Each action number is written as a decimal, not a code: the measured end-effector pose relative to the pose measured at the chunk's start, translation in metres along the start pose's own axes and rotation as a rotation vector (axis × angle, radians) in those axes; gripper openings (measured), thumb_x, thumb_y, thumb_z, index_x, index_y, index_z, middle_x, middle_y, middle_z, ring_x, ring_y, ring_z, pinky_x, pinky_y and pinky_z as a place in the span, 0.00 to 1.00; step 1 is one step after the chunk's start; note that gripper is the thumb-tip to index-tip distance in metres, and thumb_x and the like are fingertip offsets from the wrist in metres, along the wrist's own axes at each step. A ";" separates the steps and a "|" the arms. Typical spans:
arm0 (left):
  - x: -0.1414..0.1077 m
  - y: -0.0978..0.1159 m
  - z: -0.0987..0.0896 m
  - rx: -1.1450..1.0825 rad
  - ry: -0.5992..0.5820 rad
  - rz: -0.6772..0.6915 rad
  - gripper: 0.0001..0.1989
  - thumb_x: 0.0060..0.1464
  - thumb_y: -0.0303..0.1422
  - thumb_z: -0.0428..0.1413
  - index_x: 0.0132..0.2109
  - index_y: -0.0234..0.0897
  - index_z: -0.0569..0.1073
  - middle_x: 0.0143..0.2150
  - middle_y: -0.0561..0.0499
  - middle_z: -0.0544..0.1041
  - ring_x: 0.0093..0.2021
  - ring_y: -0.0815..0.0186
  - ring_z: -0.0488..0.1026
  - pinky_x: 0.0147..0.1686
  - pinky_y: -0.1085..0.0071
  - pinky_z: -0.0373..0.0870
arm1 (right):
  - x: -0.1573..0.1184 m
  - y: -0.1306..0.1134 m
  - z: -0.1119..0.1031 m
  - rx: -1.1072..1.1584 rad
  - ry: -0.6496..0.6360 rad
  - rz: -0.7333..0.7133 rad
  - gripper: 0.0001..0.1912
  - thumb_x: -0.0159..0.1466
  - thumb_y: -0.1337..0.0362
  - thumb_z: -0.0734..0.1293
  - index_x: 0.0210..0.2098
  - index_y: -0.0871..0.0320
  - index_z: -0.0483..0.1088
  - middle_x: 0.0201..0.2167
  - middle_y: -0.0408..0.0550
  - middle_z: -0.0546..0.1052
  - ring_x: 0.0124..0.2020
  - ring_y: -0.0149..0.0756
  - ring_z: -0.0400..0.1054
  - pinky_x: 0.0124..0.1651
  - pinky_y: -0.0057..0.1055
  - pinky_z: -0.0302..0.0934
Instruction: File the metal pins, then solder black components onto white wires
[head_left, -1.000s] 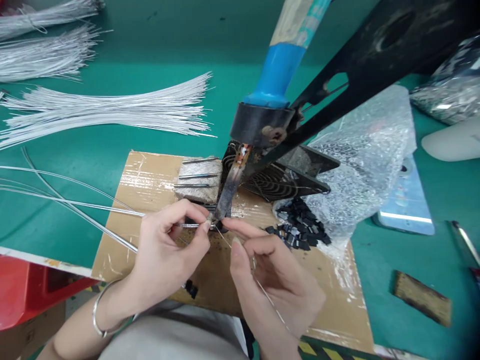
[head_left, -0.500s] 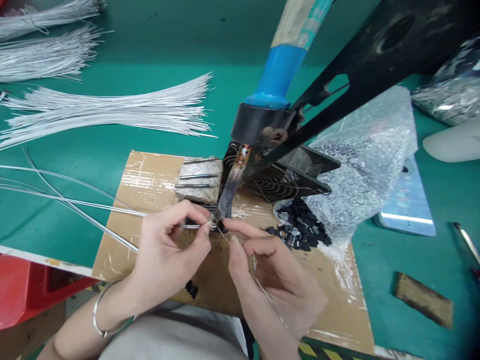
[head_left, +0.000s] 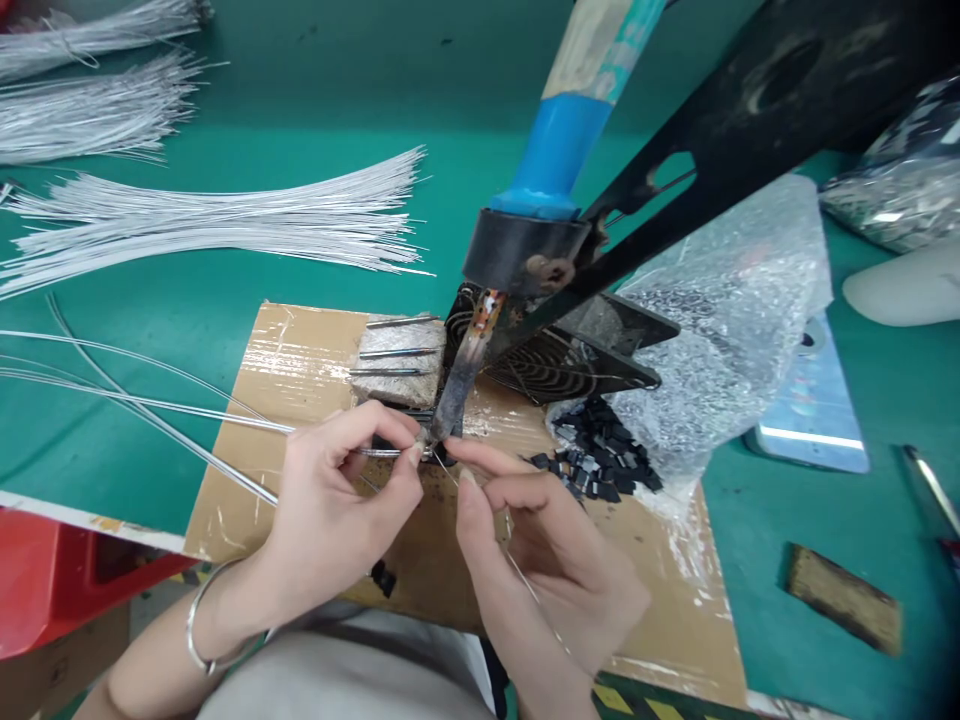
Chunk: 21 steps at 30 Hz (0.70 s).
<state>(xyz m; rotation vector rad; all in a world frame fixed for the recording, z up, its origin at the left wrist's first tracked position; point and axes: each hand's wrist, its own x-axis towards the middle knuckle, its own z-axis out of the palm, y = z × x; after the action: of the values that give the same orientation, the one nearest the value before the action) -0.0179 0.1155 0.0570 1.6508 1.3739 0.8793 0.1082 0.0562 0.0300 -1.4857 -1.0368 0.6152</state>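
Observation:
A soldering iron (head_left: 457, 385) with a blue collar points down from a black metal bracket (head_left: 652, 200). Just left of its tip, my left hand (head_left: 345, 500) is closed in a pinch on a small piece that my fingertips mostly hide. Between finger and thumb, my right hand (head_left: 547, 560) grips a thin solder wire (head_left: 541, 605), whose end reaches the iron's tip. The wire's other part trails down across the right palm. Thin grey cables (head_left: 187, 408) run from the left toward my left hand.
Cardboard (head_left: 675, 610) covers the front of the green table. On it sit a pale block (head_left: 397, 360) with metal rods, a black fan (head_left: 555, 365) and black chips (head_left: 604, 450). Bubble wrap (head_left: 720, 330), a phone (head_left: 814, 410) and cable bundles (head_left: 225, 225) lie around.
Both hands stay almost where they were, at the iron's tip. The solder wire looks slightly shifted; little else differs.

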 end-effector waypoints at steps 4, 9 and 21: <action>0.000 0.000 0.000 -0.012 -0.001 0.005 0.07 0.54 0.23 0.58 0.30 0.38 0.75 0.31 0.52 0.82 0.29 0.68 0.75 0.24 0.73 0.63 | 0.000 0.001 -0.001 0.003 -0.005 -0.011 0.09 0.66 0.68 0.71 0.29 0.54 0.70 0.42 0.47 0.86 0.39 0.36 0.82 0.44 0.32 0.75; 0.000 0.001 0.000 -0.003 -0.002 0.018 0.08 0.54 0.23 0.58 0.30 0.38 0.75 0.31 0.52 0.82 0.29 0.67 0.75 0.23 0.73 0.63 | -0.001 0.001 0.000 -0.003 0.013 -0.014 0.09 0.66 0.68 0.72 0.30 0.53 0.71 0.42 0.45 0.86 0.39 0.34 0.81 0.42 0.29 0.74; -0.001 -0.001 0.000 0.004 -0.007 0.004 0.07 0.54 0.23 0.58 0.30 0.38 0.75 0.32 0.51 0.83 0.30 0.67 0.76 0.23 0.73 0.63 | -0.001 0.002 0.000 -0.005 0.002 -0.025 0.09 0.66 0.68 0.71 0.30 0.54 0.71 0.42 0.46 0.86 0.40 0.35 0.82 0.45 0.30 0.76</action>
<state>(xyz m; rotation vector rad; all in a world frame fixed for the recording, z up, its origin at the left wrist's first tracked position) -0.0185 0.1146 0.0556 1.6588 1.3683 0.8730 0.1084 0.0554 0.0284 -1.4753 -1.0544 0.5934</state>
